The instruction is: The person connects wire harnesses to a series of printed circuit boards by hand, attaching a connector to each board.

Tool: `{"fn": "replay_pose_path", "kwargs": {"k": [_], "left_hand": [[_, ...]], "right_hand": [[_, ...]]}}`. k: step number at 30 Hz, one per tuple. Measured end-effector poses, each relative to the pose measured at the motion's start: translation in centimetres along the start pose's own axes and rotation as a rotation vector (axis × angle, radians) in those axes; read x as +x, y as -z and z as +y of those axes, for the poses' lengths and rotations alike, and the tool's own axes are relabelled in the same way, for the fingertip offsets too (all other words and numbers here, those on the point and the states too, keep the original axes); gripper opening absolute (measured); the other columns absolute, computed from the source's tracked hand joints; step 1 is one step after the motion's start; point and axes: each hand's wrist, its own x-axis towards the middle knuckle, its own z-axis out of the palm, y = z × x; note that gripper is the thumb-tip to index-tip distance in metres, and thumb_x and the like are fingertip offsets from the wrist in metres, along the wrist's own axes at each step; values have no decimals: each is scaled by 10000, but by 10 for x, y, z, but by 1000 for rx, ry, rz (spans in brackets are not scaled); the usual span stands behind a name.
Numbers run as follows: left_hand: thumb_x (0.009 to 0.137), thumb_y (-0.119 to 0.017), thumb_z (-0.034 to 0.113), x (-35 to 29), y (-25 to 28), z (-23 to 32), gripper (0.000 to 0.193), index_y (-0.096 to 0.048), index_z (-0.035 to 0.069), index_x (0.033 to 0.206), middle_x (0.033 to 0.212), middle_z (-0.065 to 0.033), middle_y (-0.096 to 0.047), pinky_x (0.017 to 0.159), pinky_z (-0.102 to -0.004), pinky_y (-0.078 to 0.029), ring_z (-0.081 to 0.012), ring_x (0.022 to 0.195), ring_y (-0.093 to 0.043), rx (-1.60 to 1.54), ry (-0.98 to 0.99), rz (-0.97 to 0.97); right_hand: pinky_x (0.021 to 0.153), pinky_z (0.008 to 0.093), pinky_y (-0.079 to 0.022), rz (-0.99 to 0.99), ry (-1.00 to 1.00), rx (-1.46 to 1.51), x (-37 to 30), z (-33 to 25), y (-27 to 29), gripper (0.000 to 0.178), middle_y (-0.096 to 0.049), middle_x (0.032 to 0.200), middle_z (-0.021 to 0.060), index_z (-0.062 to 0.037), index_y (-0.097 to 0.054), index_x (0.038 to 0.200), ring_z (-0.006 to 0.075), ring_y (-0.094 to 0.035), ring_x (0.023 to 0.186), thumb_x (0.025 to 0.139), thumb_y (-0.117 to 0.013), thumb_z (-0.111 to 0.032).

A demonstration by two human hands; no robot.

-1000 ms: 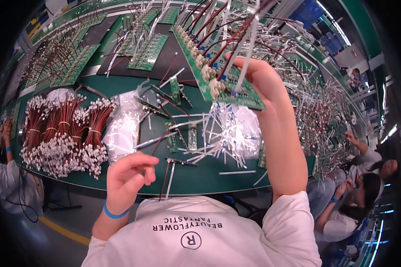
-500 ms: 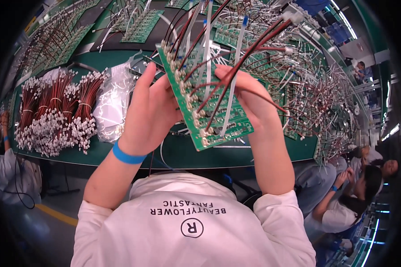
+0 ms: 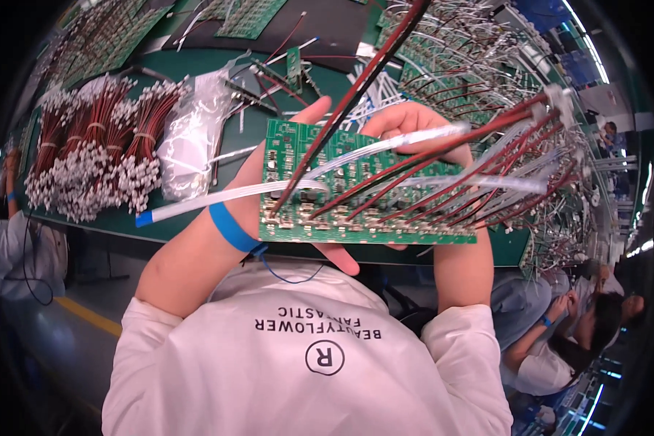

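Left hand (image 3: 248, 171) is splayed behind a rectangular green circuit board (image 3: 356, 174) with red-black wires (image 3: 374, 65); right hand (image 3: 414, 123) grips its far edge.

Rough-faced circuit board (image 3: 367, 168) — crinkled, glossy plastic bag (image 3: 195, 138) — matt cloth shirt (image 3: 225, 378).

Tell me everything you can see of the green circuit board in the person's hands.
The circuit board is a flat, rectangular green panel with rows of small electronic parts. Red and black wires and white ribbon cables rise from it, most sweeping right; one blue-tipped ribbon reaches left. Its component side faces the camera, above the table. The left hand holds its left end, the right hand its far edge. Its underside is hidden.
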Motion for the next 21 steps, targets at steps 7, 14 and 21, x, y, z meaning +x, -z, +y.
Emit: {"fn": "replay_pose_path", "kwargs": {"k": [7, 14, 21], "left_hand": [[591, -845, 348, -10, 30, -16, 1060, -258, 19, 1409, 1278, -125, -526, 1020, -414, -400, -229, 1151, -533, 794, -617, -412], [852, -527, 287, -30, -2, -15, 499, -476, 27, 1275, 1273, -203, -512, 918, -601, -382, -410, 1147, -495, 33, -133, -190], [845, -452, 211, -28, -19, -4, 415, -542, -6, 1187, 1176, -206, -582, 949, -583, -399, -367, 1069, -566, -181, -85, -267]], "right_hand": [[688, 287, -535, -279, 5, 196, 24, 1, 6, 299, -668, 892, 177, 111, -590, 1026, 209, -663, 765, 802, -630, -83], [623, 203, -529, 248, 229, -54, 21, -23, -29, 391, -639, 947, 108, 91, -500, 1194, 92, -621, 753, 936, -470, -201], [875, 393, -492, 253, 435, 635, -21, -25, 43, 334, -522, 1170, 242, 124, -449, 1170, 326, -555, 1057, 863, -496, 1]]}}
